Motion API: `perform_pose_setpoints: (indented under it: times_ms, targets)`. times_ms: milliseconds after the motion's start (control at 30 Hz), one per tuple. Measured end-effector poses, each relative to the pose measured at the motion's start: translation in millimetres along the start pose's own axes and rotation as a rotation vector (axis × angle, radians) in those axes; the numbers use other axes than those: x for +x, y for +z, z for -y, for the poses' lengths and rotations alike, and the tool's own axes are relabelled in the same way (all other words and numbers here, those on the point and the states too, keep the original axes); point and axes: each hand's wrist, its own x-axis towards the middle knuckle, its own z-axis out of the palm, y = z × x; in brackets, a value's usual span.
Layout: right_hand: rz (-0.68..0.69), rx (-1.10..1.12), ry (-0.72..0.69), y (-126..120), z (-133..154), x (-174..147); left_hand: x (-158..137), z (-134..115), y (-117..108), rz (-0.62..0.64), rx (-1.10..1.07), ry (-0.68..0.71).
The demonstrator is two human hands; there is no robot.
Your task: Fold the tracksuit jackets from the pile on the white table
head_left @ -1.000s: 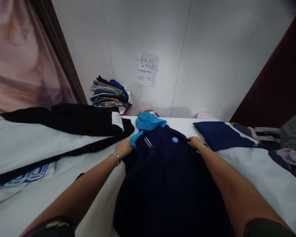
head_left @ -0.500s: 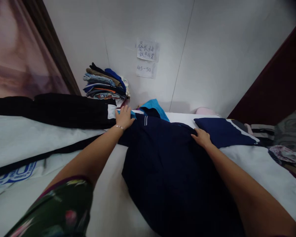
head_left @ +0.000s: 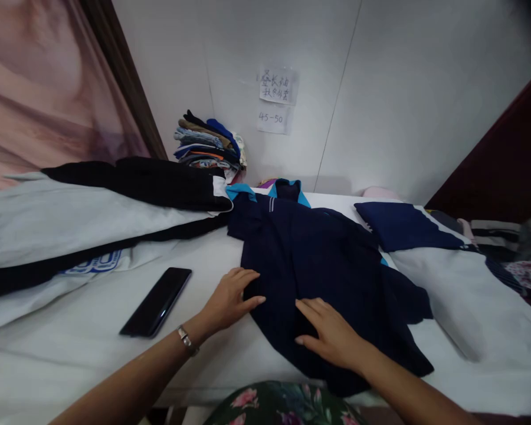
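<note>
A navy polo shirt (head_left: 331, 254) with a light-blue collar (head_left: 241, 190) and white stripes near the shoulder lies spread on the white table, its lower part towards me. My left hand (head_left: 234, 298) is at the shirt's left side edge, thumb and fingers apart. On the shirt's lower middle rests my right hand (head_left: 330, 333), its fingers stretched out and the thumb spread away. Neither hand visibly grips the cloth. Left of my left hand a dark phone (head_left: 157, 302) lies on the table.
Black and white garments (head_left: 137, 189) lie at the left, touching the shirt's collar side. A stack of folded clothes (head_left: 207, 144) stands by the wall. Folded navy cloth (head_left: 407, 225) lies at the right over white cloth (head_left: 478, 295). Paper notes (head_left: 277, 85) hang on the wall.
Both hands have let go of the shirt's top edge and come back towards me, onto its lower part. The shirt now lies flatter, its right sleeve showing. The phone has come into view.
</note>
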Motion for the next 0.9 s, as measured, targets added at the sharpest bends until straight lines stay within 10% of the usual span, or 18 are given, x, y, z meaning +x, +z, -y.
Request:
perform_pose_setpoints:
  times_ms: [267, 633, 900]
  targets:
    - [-0.101, -0.253, -0.095, 37.5, 26.0, 9.3, -10.1, -13.8, 28.4, -0.001, 0.060, 0.023]
    - [-0.039, 0.276, -0.515, 34.0, 62.5, 2.9, -80.8, 55.0, -62.5, -0.400, 0.169, -0.169]
    - [-0.622, -0.019, 0.019, -1.9, -47.6, -42.1, -95.5, 79.4, -72.7, -0.328, 0.066, -0.354]
